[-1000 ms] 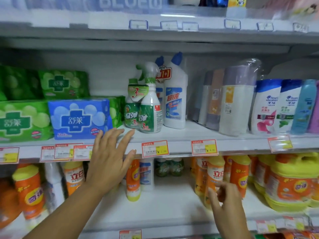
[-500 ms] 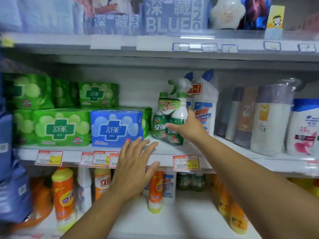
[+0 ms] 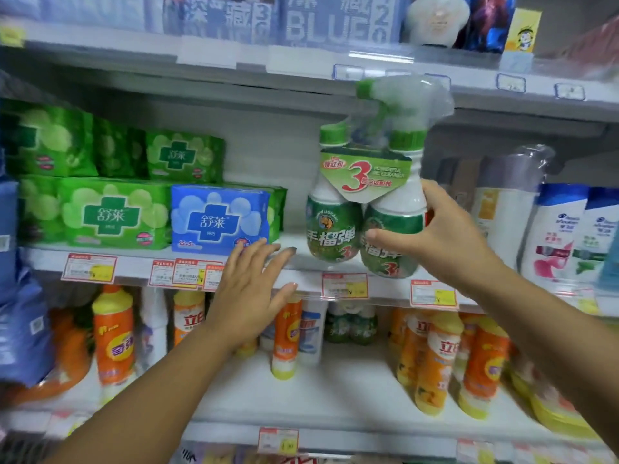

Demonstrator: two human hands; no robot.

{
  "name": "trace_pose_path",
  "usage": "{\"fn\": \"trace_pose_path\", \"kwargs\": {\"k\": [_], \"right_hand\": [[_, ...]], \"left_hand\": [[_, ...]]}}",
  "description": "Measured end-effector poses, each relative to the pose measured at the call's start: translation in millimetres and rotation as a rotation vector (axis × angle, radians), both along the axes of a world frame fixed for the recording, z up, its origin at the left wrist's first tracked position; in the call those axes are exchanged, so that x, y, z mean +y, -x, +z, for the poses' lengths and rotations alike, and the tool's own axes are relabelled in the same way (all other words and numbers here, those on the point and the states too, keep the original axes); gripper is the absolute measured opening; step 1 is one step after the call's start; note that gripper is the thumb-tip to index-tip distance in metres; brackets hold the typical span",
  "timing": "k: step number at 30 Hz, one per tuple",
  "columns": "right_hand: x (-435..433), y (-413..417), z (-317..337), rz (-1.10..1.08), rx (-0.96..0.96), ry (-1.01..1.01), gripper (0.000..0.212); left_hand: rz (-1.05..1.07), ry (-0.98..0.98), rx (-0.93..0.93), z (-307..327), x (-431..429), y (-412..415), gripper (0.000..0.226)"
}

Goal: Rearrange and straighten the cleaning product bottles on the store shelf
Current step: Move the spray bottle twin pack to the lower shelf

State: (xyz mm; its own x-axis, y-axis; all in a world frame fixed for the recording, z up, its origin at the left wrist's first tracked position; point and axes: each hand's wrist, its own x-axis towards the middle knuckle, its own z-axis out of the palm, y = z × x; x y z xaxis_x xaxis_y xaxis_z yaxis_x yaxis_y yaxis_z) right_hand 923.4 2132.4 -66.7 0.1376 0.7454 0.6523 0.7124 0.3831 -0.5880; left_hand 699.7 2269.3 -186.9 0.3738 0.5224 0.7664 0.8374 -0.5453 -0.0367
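1. In front of the middle shelf (image 3: 301, 269), my right hand (image 3: 445, 242) held a twin pack (image 3: 365, 216) of two green-and-white cleaner bottles wrapped together in clear film.
2. My thumb crossed the front of the right-hand bottle and my fingers (image 3: 432, 195) curled round its far side, so that hand was closed firmly on the pack.
3. The pack stood nearly upright; its base looked level with the shelf's front edge, and I could not tell whether it touched the shelf.
4. A spray trigger (image 3: 402, 95) topped the right bottle and reached up across the edge of the shelf above; a green card (image 3: 365, 172) with a red "3" joined the two necks.
5. My left hand (image 3: 251, 296) was open, fingers spread, holding nothing, in front of the shelf edge just left of the pack and apart from it.
6. Its fingertips pointed toward a blue packet (image 3: 217, 222), which lay beside green packets (image 3: 114, 212) on the left of the same shelf.
7. Right of the pack stood wrapped grey bottles (image 3: 502, 209) and white shampoo bottles (image 3: 559, 236).
8. Red-and-yellow price tags (image 3: 345, 284) ran along the shelf edge.
9. On the shelf below stood orange bottles (image 3: 438, 356), some with yellow caps, and two small green bottles (image 3: 351, 326) at the back.
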Motion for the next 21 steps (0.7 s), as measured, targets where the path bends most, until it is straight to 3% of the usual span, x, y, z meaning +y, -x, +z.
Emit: {"fn": "trace_pose_path", "kwargs": {"k": [8,14,19,21], "right_hand": [[-67,-27,-138,0.023,-0.026,0.187,0.073],[-21,-43,-218,-0.048,-0.12,0.306,0.075],[41,-60,-249,-0.092,-0.072,0.326,0.074],[60,-65,-260,-0.106,0.028,0.362,0.072]], "left_hand": [[-0.011,-0.001,0.015,1,1,-2,0.057],[0.009,-0.018,0.019,-1,3,-3,0.056],[0.024,-0.043,0.023,-2,2,-3,0.054],[0.028,-0.05,0.019,-2,2,-5,0.054]]}}
